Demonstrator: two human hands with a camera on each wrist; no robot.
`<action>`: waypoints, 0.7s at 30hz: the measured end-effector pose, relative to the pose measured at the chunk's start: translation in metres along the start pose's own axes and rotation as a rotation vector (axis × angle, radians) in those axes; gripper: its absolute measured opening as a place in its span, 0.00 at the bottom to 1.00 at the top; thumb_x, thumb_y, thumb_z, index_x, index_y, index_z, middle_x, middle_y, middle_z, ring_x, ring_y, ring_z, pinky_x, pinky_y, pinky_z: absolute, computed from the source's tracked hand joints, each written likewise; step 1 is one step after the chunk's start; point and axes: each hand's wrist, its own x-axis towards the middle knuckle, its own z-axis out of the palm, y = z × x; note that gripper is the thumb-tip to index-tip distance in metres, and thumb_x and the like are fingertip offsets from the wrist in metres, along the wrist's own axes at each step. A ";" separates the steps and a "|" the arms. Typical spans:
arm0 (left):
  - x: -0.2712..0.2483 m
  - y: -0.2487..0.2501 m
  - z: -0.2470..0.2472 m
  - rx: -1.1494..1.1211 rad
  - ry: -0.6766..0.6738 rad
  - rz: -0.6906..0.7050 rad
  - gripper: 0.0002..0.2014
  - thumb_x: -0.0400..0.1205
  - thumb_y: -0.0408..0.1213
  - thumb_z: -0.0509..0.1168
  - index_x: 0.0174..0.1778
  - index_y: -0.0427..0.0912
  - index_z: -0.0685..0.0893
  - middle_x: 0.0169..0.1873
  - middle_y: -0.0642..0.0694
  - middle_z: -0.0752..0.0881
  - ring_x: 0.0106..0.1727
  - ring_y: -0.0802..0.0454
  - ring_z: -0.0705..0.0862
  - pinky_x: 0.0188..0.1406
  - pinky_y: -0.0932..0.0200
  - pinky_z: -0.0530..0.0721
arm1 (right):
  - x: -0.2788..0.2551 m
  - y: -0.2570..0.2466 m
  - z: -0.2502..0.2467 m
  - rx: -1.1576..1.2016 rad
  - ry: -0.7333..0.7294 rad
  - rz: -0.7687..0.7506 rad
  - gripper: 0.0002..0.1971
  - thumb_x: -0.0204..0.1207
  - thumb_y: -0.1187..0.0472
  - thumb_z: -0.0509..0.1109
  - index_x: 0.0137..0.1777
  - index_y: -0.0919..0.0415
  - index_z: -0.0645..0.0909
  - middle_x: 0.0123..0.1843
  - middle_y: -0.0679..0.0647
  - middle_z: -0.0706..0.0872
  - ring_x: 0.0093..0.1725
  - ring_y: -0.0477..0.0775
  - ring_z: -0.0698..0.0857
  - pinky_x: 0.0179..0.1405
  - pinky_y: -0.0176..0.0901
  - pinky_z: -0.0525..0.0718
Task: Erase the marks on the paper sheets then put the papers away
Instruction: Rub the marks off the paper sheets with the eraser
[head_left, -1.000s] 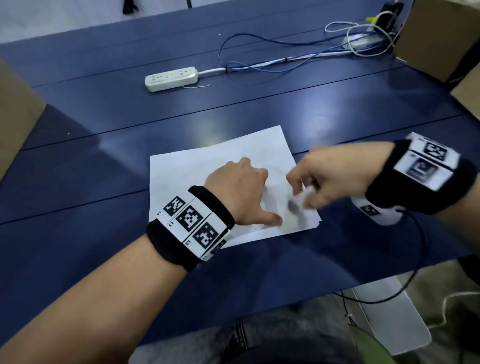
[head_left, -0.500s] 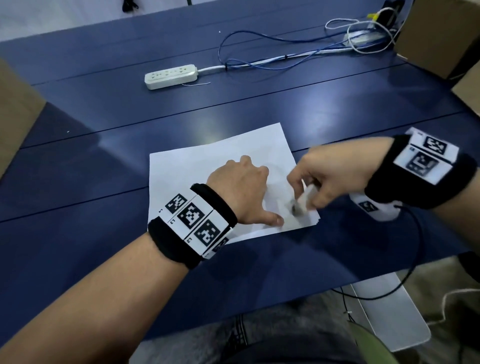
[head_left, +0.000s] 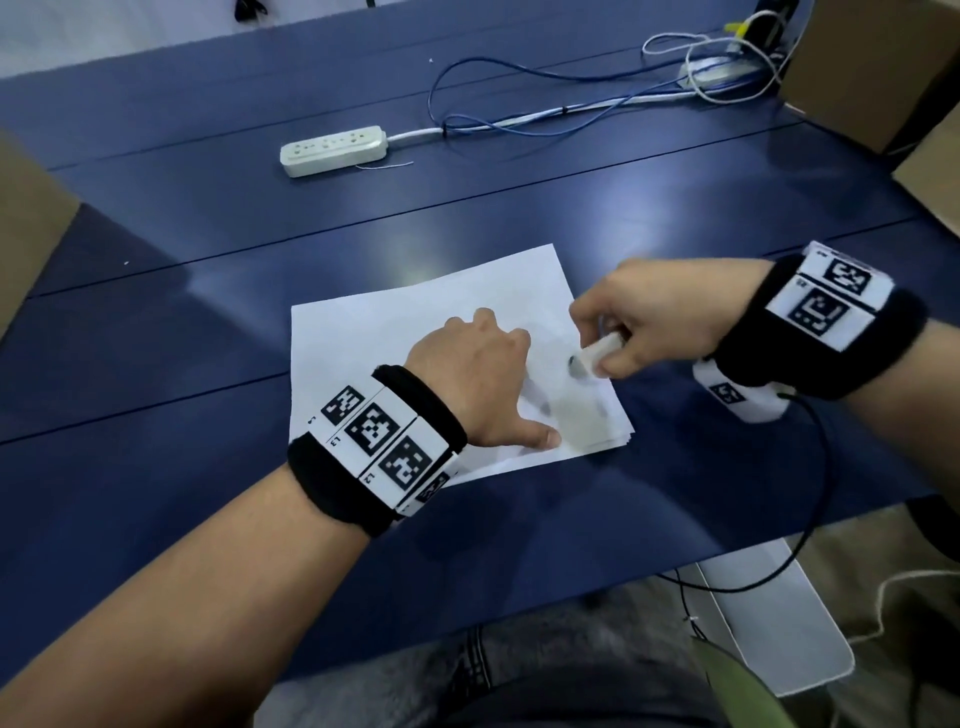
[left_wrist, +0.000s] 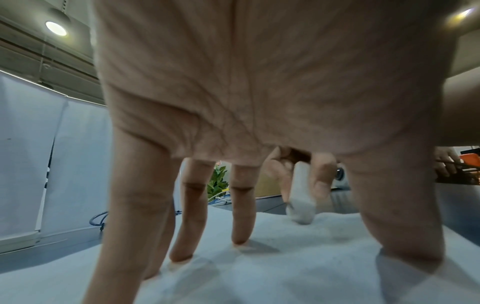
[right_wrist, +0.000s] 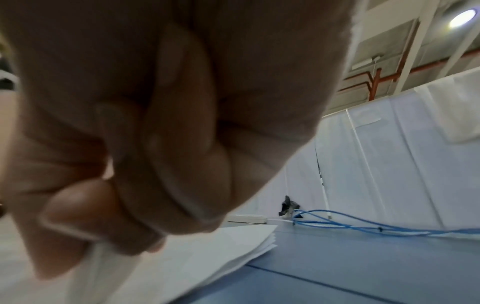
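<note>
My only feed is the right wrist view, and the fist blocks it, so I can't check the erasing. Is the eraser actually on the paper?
Observer: Yes. In the left wrist view the eraser has its tip touching the top sheet.
Operator: Is anything steadying the stack?
Observer: The left hand presses down on it with spread fingertips.
Operator: Anything left to rub out?
Observer: The head view shows grey marks on the sheet between the two hands.
</note>
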 end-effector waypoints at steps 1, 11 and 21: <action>0.000 0.000 0.000 0.006 0.002 0.001 0.42 0.66 0.77 0.67 0.64 0.47 0.75 0.57 0.43 0.75 0.55 0.42 0.78 0.49 0.49 0.80 | -0.004 -0.004 0.002 0.025 -0.057 -0.033 0.07 0.67 0.56 0.78 0.39 0.50 0.82 0.27 0.48 0.85 0.27 0.44 0.79 0.29 0.36 0.80; -0.002 -0.001 0.001 0.036 0.012 0.007 0.42 0.67 0.78 0.64 0.67 0.50 0.74 0.59 0.45 0.75 0.56 0.44 0.79 0.44 0.53 0.73 | 0.030 0.001 -0.007 -0.043 0.031 -0.004 0.10 0.70 0.49 0.78 0.45 0.51 0.82 0.27 0.51 0.85 0.29 0.38 0.80 0.31 0.39 0.73; -0.002 -0.001 0.001 0.043 0.018 0.008 0.41 0.67 0.78 0.63 0.65 0.49 0.74 0.59 0.44 0.75 0.55 0.44 0.79 0.43 0.52 0.74 | 0.029 0.002 -0.007 -0.057 -0.013 -0.016 0.10 0.69 0.50 0.79 0.47 0.50 0.84 0.29 0.52 0.87 0.29 0.44 0.81 0.33 0.40 0.77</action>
